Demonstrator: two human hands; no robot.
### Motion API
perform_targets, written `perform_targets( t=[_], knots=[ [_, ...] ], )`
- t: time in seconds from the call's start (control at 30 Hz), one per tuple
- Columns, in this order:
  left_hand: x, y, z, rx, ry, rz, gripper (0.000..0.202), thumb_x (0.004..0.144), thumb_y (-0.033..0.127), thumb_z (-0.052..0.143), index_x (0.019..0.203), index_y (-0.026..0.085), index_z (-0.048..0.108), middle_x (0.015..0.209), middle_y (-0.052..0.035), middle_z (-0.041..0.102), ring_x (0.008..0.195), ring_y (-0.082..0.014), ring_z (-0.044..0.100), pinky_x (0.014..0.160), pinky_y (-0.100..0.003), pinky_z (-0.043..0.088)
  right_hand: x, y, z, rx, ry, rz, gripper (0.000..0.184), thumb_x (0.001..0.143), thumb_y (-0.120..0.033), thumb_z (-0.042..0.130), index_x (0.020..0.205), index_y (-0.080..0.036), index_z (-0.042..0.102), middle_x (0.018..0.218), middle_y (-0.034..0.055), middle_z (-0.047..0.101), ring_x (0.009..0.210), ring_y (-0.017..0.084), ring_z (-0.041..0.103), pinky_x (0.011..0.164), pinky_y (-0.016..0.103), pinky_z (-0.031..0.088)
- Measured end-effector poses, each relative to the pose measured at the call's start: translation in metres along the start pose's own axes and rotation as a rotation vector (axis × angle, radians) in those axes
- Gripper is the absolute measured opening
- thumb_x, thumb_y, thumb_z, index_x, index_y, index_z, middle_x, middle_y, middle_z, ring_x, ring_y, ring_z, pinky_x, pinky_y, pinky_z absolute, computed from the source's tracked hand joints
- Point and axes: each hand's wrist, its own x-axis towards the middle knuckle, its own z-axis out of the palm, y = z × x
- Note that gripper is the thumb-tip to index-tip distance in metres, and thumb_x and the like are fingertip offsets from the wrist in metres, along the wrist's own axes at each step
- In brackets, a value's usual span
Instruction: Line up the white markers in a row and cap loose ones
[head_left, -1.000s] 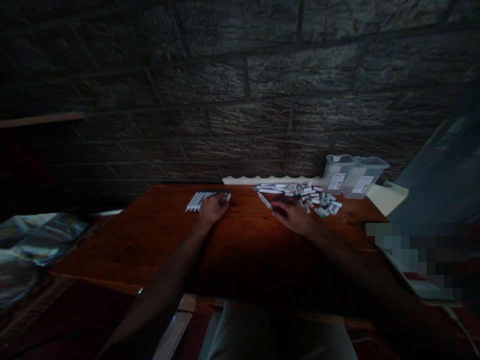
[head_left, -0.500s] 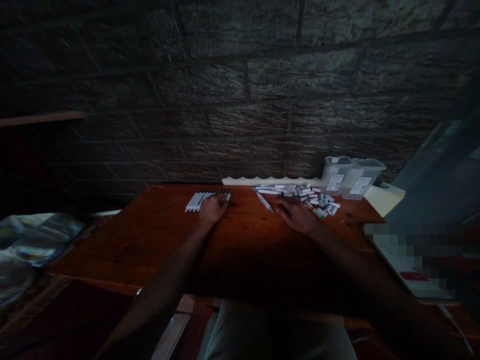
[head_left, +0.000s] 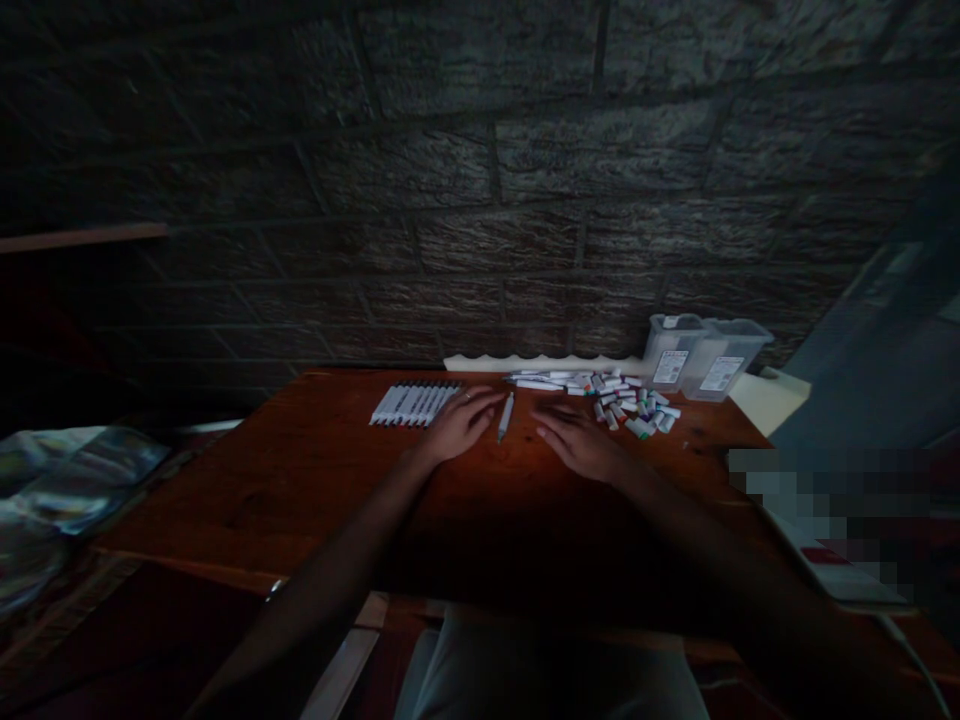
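A single white marker (head_left: 506,417) lies on the wooden table (head_left: 300,480) between my hands, its uncapped-looking tip toward me. My left hand (head_left: 459,424) is just left of it, open, fingers stretched toward its upper part; whether they touch it I cannot tell. On the other side, a little apart from the marker, my right hand (head_left: 576,438) is open with fingers reaching left. Beside my left hand lies a neat row of white markers (head_left: 409,403), partly covered by it. Loose marker caps (head_left: 637,405) are scattered beyond my right hand, next to a few more loose markers (head_left: 538,381).
Two clear plastic containers (head_left: 724,360) with labels stand at the table's back right. Behind the markers, a white scalloped strip (head_left: 540,363) runs along the brick wall (head_left: 480,240). A pale paper or card piece (head_left: 772,400) is at the right, and plastic bags (head_left: 82,475) lie left.
My left hand has moved right, off the row of markers toward the single marker. That marker has shifted left and turned. My right hand has moved slightly left, away from the caps.
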Motion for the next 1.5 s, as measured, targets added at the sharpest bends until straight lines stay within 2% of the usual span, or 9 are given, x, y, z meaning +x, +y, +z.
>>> perform_targets(
  t=[0.17,0.37,0.53,0.73,0.97,1.1,1.2,1.37,1.5],
  knots=[
    [0.001,0.008,0.009,-0.074,-0.181,0.149,0.034,0.094,0.025,0.043,0.121,0.024,0.064,0.131,-0.0059,0.059,0.121,-0.0187,0.054,0.105,-0.036,0.041,-0.002,0.025,-0.007,-0.068,0.007,0.137,0.027,0.092,-0.024,0.052,0.114,-0.017,0.065,0.116,0.0097,0.067,0.113,0.02,0.059,0.102,0.035,0.043],
    [-0.001,-0.006,0.007,-0.062,-0.185,-0.08,0.043,0.089,0.014,0.043,0.128,0.023,0.059,0.119,-0.0048,0.068,0.111,-0.0181,0.061,0.102,-0.036,0.045,-0.004,0.036,-0.009,-0.09,-0.009,0.21,0.02,0.088,-0.018,0.055,0.103,-0.021,0.068,0.11,0.0064,0.07,0.106,0.019,0.062,0.098,0.031,0.045],
    [-0.001,-0.009,0.009,-0.063,-0.15,0.041,0.046,0.083,0.003,0.043,0.115,0.025,0.067,0.125,-0.0031,0.064,0.117,-0.0164,0.057,0.105,-0.033,0.042,-0.003,0.029,-0.01,-0.091,-0.029,0.222,0.022,0.089,-0.015,0.054,0.104,-0.021,0.069,0.112,0.0065,0.07,0.107,0.019,0.062,0.098,0.033,0.045],
    [-0.001,-0.009,0.005,0.009,-0.147,0.03,0.03,0.091,0.019,0.047,0.113,0.022,0.066,0.118,-0.0063,0.065,0.112,-0.0194,0.058,0.1,-0.034,0.044,-0.002,0.028,-0.012,-0.058,-0.028,0.224,0.021,0.089,-0.015,0.054,0.102,-0.019,0.069,0.108,0.0069,0.071,0.106,0.019,0.063,0.097,0.032,0.046],
    [-0.001,0.004,-0.001,0.069,-0.215,-0.153,0.039,0.088,0.038,0.055,0.125,0.025,0.06,0.096,-0.0027,0.071,0.089,-0.0187,0.064,0.08,-0.029,0.048,-0.003,0.031,-0.008,-0.041,-0.014,0.213,0.02,0.088,-0.015,0.055,0.101,-0.019,0.069,0.106,0.0068,0.072,0.106,0.019,0.063,0.097,0.032,0.046],
    [0.002,0.004,-0.002,0.228,-0.162,-0.325,0.044,0.088,0.044,0.052,0.126,0.023,0.058,0.081,-0.0032,0.069,0.079,-0.0201,0.064,0.072,-0.03,0.045,-0.003,0.031,-0.008,-0.028,-0.016,0.228,0.02,0.088,-0.015,0.056,0.102,-0.019,0.069,0.106,0.0068,0.072,0.106,0.019,0.063,0.097,0.032,0.046],
    [0.001,-0.003,-0.007,0.221,-0.131,-0.408,0.043,0.087,0.049,0.05,0.117,0.02,0.059,0.076,-0.0032,0.067,0.075,-0.0206,0.063,0.068,-0.03,0.044,-0.003,0.031,-0.009,-0.029,-0.026,0.219,0.02,0.088,-0.016,0.055,0.101,-0.019,0.069,0.107,0.0069,0.071,0.105,0.019,0.063,0.098,0.032,0.046],
    [-0.004,-0.016,-0.016,0.138,-0.177,-0.334,0.024,0.083,0.045,0.056,0.086,0.021,0.06,0.076,-0.0012,0.067,0.071,-0.0178,0.061,0.063,-0.028,0.041,-0.003,0.032,-0.009,-0.017,-0.032,0.217,0.02,0.088,-0.017,0.055,0.102,-0.017,0.07,0.107,0.0082,0.071,0.104,0.019,0.063,0.098,0.031,0.045],
    [-0.005,-0.022,-0.015,0.143,-0.175,-0.323,0.019,0.083,0.038,0.054,0.078,0.022,0.06,0.079,-0.0015,0.068,0.073,-0.0175,0.061,0.066,-0.028,0.042,-0.003,0.032,-0.009,-0.025,-0.033,0.241,0.02,0.088,-0.019,0.055,0.101,-0.02,0.07,0.107,0.0074,0.071,0.103,0.02,0.064,0.097,0.032,0.045]
  ],
)
